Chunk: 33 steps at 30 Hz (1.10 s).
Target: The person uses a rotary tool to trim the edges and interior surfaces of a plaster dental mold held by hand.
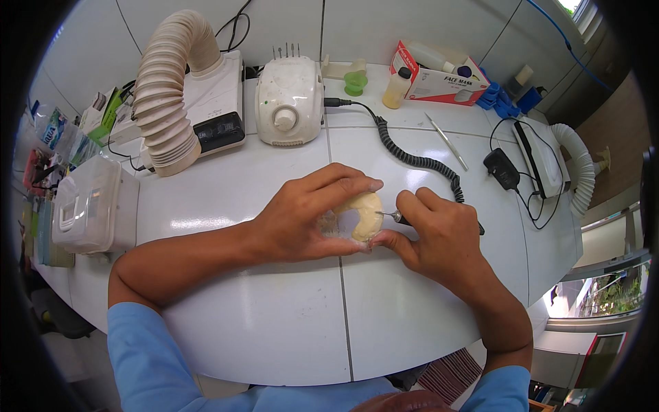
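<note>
My left hand [305,213] grips a cream-coloured, horseshoe-shaped dental cast [371,218] over the middle of the white table, thumb below and fingers above. White dust clings to those fingertips. In my right hand [443,237] is a rotary handpiece [396,216], its thin metal bur pointing left at the cast's outer side. The bur appears to touch the cast there. My right thumb rests against the cast's lower edge. Most of the handpiece is hidden behind my right fingers, and its dark rear end shows beyond the knuckles.
A black coiled cord [405,158] runs from the white micromotor box [288,110] toward my right hand. Left of it stands a ribbed hose [161,103]. Farther right are a yellowish bottle [396,90], a mask box [443,86], a metal carver [447,142] and a black adapter [502,169].
</note>
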Each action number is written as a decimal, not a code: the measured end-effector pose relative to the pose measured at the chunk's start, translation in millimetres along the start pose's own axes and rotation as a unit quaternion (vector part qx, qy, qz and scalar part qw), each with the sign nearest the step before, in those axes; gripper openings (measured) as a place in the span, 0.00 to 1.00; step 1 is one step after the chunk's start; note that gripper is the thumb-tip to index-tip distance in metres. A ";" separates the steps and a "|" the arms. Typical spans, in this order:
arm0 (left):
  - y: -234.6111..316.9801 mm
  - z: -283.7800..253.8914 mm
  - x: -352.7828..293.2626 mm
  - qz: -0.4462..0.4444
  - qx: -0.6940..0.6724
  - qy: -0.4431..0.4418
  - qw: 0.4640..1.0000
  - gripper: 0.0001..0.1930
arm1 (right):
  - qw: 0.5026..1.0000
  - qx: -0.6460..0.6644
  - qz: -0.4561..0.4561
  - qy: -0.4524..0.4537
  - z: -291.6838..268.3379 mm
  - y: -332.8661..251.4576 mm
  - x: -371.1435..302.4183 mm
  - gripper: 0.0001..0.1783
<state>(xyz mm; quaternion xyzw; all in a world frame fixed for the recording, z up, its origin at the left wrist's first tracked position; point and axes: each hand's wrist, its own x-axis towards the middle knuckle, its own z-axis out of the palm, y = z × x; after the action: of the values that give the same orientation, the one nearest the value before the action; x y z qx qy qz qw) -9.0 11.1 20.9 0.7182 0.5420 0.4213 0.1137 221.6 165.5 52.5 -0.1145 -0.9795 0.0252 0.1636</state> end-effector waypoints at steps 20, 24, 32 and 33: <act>1.2 -1.2 1.9 0.005 -0.021 -0.010 1.000 0.43 | 1.000 0.002 0.000 0.016 2.4 3.0 0.4 0.34; 0.9 -0.7 1.9 0.011 -0.027 -0.014 0.999 0.43 | 0.999 0.017 0.000 0.038 3.8 4.8 1.7 0.36; 1.1 -0.2 0.6 0.006 -0.053 -0.012 0.999 0.48 | 0.999 0.013 -0.003 0.038 2.7 9.7 2.5 0.40; 0.2 -0.8 -0.1 0.009 -0.043 -0.023 0.999 0.47 | 0.999 0.014 -0.004 0.033 1.8 10.4 2.7 0.40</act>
<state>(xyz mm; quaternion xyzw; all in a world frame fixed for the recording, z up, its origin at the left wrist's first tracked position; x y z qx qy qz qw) -9.4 10.7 21.5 0.7270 0.5137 0.4291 0.1530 220.7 176.3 50.8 -0.1094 -0.9735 0.0349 0.1976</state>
